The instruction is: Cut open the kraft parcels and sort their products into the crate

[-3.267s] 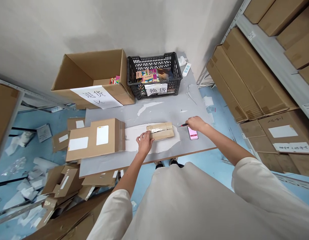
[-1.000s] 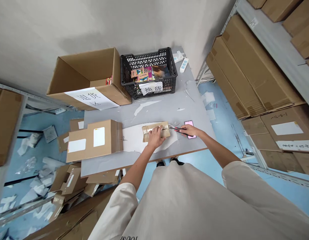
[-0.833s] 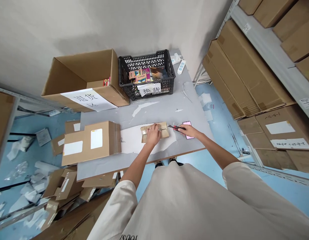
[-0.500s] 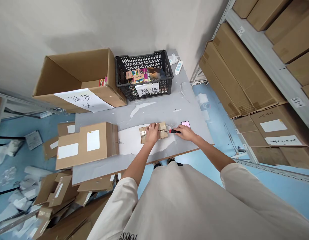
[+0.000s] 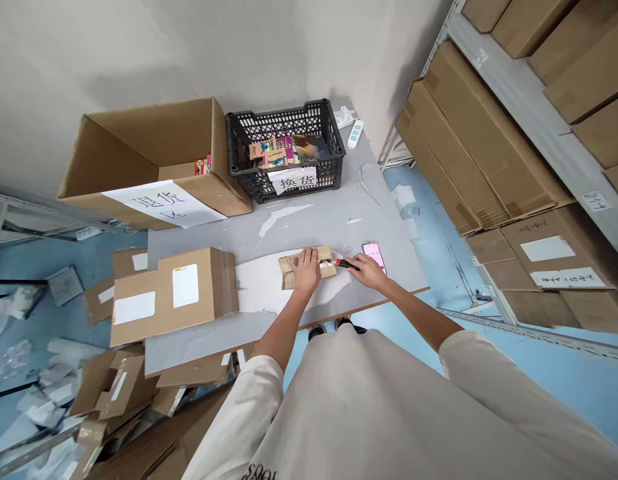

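Observation:
A small taped cardboard parcel (image 5: 291,269) lies on a white sheet on the grey table (image 5: 299,227). My left hand (image 5: 307,269) rests on top of the parcel with fingers spread flat, pressing it down. My right hand (image 5: 369,271) is closed round a red-and-black box cutter (image 5: 345,264), whose tip meets the parcel's right end. A pink phone (image 5: 375,254) lies on the table just beyond my right hand.
A large open carton (image 5: 153,160) with a paper label and a black crate (image 5: 286,150) of colourful small boxes stand at the table's back. A bigger labelled parcel (image 5: 173,293) lies at the left. Flattened cartons and scraps litter the floor left; shelves of cartons stand at right.
My right hand picked the cutter up from beside the phone and brought it left to the parcel's right end. My left hand slid from the parcel's left end onto its top.

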The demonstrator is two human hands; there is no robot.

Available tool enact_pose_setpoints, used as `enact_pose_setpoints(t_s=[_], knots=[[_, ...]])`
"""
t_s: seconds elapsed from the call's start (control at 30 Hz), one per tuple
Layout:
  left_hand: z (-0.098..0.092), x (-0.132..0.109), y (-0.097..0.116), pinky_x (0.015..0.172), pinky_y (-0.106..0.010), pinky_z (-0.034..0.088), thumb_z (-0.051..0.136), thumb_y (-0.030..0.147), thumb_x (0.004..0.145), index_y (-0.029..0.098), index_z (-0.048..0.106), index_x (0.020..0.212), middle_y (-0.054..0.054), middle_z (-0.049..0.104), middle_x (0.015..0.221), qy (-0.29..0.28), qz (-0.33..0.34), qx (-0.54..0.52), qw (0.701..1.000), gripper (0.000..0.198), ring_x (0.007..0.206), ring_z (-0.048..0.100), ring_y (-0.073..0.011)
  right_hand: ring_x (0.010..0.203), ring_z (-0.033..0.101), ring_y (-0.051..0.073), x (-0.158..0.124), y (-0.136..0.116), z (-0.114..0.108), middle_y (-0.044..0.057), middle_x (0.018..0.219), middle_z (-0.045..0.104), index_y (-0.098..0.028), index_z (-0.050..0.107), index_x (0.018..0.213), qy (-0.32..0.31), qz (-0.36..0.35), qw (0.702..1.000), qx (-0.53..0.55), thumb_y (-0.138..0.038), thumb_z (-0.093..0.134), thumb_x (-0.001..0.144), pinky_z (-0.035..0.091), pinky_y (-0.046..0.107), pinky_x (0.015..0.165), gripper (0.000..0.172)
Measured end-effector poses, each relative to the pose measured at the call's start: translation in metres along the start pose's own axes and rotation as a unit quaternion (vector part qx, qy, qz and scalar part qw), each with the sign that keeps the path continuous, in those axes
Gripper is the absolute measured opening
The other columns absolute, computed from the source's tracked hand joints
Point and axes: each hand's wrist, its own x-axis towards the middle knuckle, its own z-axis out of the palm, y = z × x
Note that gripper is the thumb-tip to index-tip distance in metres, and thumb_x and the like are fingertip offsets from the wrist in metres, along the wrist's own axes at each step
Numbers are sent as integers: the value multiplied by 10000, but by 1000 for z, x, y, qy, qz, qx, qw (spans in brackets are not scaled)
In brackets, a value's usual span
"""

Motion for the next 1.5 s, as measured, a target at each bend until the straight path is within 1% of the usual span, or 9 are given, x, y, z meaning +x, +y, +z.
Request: enact_pose_setpoints(t_s=[0.13, 0.27, 0.43, 0.6, 0.7, 0.83, 1.0, 1.27, 1.5], knots=[[-1, 0, 0, 1285, -601, 300, 290, 295, 1144, 203, 525, 1676, -200, 559, 1701, 3, -3, 7, 1000, 589, 1596, 475, -346, 1078, 658, 310, -4, 6, 18, 125, 1180, 701, -325, 722, 1534, 62, -10, 998, 25, -441, 587, 1139, 561, 435, 948, 433], [-1, 0, -1, 1283, -606, 297, 295, 303, 1148, 206, 534, 1673, -196, 552, 1710, 5, 0, 1, 1000, 586, 1591, 481, -346, 1107, 648, 325, -6, 9, 24, 137, 1210, 704, -321, 705, 1559, 78, -7, 997, 9, -440, 560, 1145, 553, 463, 961, 454], [3, -2, -3, 1289, -611, 280, 292, 318, 1157, 222, 552, 1661, -184, 553, 1714, 11, -4, -10, 1000, 575, 1597, 481, -344, 1093, 641, 326, -5, 14, 23, 143, 1213, 707, -308, 715, 1549, 72, -2, 997, 7, -446, 551, 1141, 548, 462, 947, 461], [5, -3, -4, 1279, -611, 279, 301, 321, 1159, 217, 556, 1661, -192, 567, 1701, 18, -5, -18, 1000, 572, 1597, 479, -342, 1069, 646, 314, 2, 18, 19, 134, 1209, 713, -308, 719, 1537, 47, -27, 998, 34, -438, 543, 1140, 555, 451, 942, 453], [4, -3, -5, 1278, -608, 274, 302, 319, 1159, 221, 566, 1652, -184, 573, 1698, 19, -5, -23, 1000, 567, 1593, 480, -339, 1083, 645, 321, 4, 25, 14, 140, 1233, 711, -311, 722, 1534, 38, -28, 999, 21, -450, 553, 1139, 548, 451, 937, 452], [3, -2, -3, 1277, -595, 271, 296, 313, 1159, 224, 573, 1643, -178, 588, 1685, 17, -12, -25, 999, 565, 1589, 480, -335, 1089, 649, 321, 3, 30, 11, 140, 1226, 713, -313, 733, 1517, 42, -31, 998, 18, -474, 565, 1135, 548, 450, 947, 447], [3, -2, -2, 1264, -601, 287, 295, 303, 1156, 226, 571, 1647, -181, 583, 1689, 14, -17, -27, 999, 568, 1577, 493, -341, 1093, 663, 318, 6, 27, 13, 142, 1235, 720, -306, 714, 1534, 43, -50, 997, 49, -475, 530, 1142, 563, 460, 948, 464], [5, -2, -2, 1266, -589, 288, 289, 307, 1161, 236, 567, 1651, -175, 575, 1698, 11, -24, -24, 999, 568, 1579, 491, -330, 1103, 667, 321, 8, 38, -5, 141, 1221, 741, -285, 740, 1489, 59, -32, 997, 43, -543, 496, 1152, 542, 456, 951, 489], [7, -4, -3, 1267, -585, 282, 275, 303, 1163, 231, 569, 1646, -176, 575, 1697, 13, -29, -30, 999, 570, 1590, 477, -313, 1128, 662, 327, 10, 35, 0, 137, 1244, 737, -295, 742, 1493, 16, -37, 998, 42, -499, 576, 1123, 538, 465, 992, 454]])
